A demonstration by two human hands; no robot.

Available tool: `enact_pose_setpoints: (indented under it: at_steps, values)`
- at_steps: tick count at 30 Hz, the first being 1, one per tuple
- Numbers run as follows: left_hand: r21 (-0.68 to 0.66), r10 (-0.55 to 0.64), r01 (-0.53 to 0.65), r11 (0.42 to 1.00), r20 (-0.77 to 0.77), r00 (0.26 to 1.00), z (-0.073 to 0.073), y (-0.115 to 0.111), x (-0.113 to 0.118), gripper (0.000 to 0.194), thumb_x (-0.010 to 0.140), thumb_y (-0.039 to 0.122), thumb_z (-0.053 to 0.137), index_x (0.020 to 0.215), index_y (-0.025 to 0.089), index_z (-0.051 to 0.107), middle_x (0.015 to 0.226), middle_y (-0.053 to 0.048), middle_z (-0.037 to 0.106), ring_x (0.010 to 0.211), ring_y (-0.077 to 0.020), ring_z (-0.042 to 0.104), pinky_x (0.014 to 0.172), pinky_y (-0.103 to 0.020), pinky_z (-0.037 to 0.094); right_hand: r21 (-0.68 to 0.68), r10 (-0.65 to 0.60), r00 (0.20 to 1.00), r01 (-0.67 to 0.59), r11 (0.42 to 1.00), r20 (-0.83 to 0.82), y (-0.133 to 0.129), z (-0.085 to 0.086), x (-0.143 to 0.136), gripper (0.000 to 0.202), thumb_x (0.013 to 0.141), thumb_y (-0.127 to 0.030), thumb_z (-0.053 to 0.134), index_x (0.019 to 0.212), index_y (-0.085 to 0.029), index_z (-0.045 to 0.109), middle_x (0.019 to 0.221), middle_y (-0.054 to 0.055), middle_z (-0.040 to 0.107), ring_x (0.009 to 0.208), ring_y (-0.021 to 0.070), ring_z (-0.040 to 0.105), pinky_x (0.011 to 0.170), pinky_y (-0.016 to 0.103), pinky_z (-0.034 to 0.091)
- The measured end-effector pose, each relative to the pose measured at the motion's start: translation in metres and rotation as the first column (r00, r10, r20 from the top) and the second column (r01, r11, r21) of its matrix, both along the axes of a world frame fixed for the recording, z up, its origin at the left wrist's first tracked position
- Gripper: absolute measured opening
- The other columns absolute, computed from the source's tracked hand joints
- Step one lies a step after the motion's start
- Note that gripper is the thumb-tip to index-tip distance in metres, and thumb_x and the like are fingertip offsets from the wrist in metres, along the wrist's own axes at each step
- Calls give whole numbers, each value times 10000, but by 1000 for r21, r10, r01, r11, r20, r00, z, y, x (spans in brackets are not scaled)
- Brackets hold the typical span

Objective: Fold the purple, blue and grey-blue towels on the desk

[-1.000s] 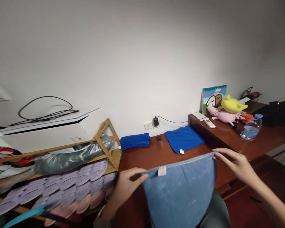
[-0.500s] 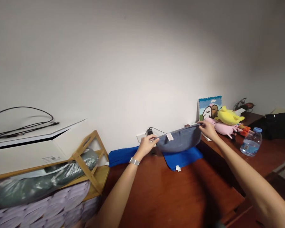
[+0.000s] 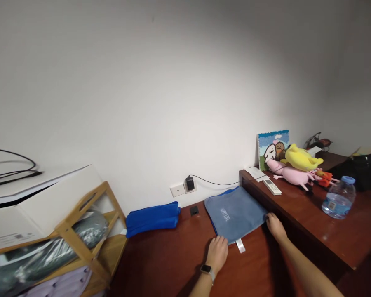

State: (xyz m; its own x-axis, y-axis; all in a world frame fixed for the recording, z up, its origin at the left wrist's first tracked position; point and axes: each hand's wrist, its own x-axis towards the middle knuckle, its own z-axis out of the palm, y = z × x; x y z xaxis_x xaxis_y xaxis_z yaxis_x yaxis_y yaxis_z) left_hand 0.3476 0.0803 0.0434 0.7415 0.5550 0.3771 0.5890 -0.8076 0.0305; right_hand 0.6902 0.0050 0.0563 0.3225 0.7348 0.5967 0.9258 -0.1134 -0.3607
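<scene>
A grey-blue cloth (image 3: 238, 212) with pale lettering lies flat on the brown table (image 3: 170, 260), over a blue cloth whose edge shows along its left and back sides. My left hand (image 3: 217, 251), with a watch on the wrist, pinches the near left corner of the grey-blue cloth. At its near right corner, my right hand (image 3: 275, 226) has its fingers closed on the edge. A white tag (image 3: 240, 246) sticks out between the hands. Farther left, a folded blue cloth (image 3: 153, 219) rests near the wall.
To the right, a raised desk (image 3: 315, 214) bears a remote (image 3: 272, 187), plush toys (image 3: 297, 165), a picture and a water bottle (image 3: 339, 200). A wooden rack (image 3: 80, 239) with a white box stands left. A black plug (image 3: 189, 183) sits in the wall socket.
Both hands have come down and nearer with the grey-blue cloth, which hung in the air before and now lies spread over the blue one. The view has shifted slightly.
</scene>
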Motion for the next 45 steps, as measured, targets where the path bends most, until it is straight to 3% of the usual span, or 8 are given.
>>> enact_pose_setpoints:
  at_steps: [5,9,19,24,30,38,41,45]
  values:
    - [-8,7,-6,1000,61,998,-21,0,-3,212,939,85,531,932,221,693,930,-54,714,888,-226,674,791,-370,528,28,21,993,-18,999,-113,-13,-15,19,283,788,-224,448,801,-258,729,814,104,774,780,328,771,705,466,641]
    - [-27,16,-12,1000,137,990,-3,-1,-7,255,964,92,479,926,230,690,899,-55,722,859,-220,697,782,-368,556,49,54,987,-47,998,-151,-17,-1,16,298,874,-288,451,853,-281,747,916,122,803,855,353,782,764,482,654]
    - [127,-159,109,986,506,848,173,-39,-64,233,1038,240,512,1108,270,732,1001,-68,779,945,-240,728,881,-411,568,293,32,998,-17,956,-46,-105,145,1,314,1002,-410,519,1183,-250,720,1154,93,751,1053,257,726,1020,418,567]
    - [60,-191,188,980,531,826,227,-1,-45,188,1016,240,561,1018,237,749,986,-62,780,945,-232,700,898,-401,544,122,41,998,-35,992,-49,-55,194,25,301,931,-315,523,1072,-211,768,1102,112,783,1008,268,735,958,406,569]
    - [-192,28,112,975,608,794,236,71,-12,133,942,262,668,926,183,773,867,-61,775,777,-205,659,785,-354,545,7,1,995,0,1000,-99,48,210,39,282,807,-157,540,900,-172,806,960,118,818,926,256,749,920,370,560]
    - [-63,-18,77,995,649,761,259,96,0,123,956,253,656,1003,221,766,921,-44,774,868,-213,651,869,-371,522,246,-38,992,66,967,-119,100,237,57,349,866,-224,515,1072,-153,788,1078,143,798,1007,272,708,973,424,542]
    - [-4,-69,88,996,600,797,235,91,1,125,967,214,628,998,225,748,934,-37,764,907,-219,658,879,-371,514,316,-32,993,67,946,-115,95,203,57,332,891,-256,511,1072,-147,767,1096,161,781,1031,289,698,994,446,541]
    - [-11,-28,36,999,418,908,160,79,6,144,963,150,598,954,217,725,947,-39,756,938,-232,655,861,-374,497,144,-97,994,103,984,-49,84,126,45,335,916,-199,462,1098,-156,740,1153,171,747,1086,293,689,1021,445,541]
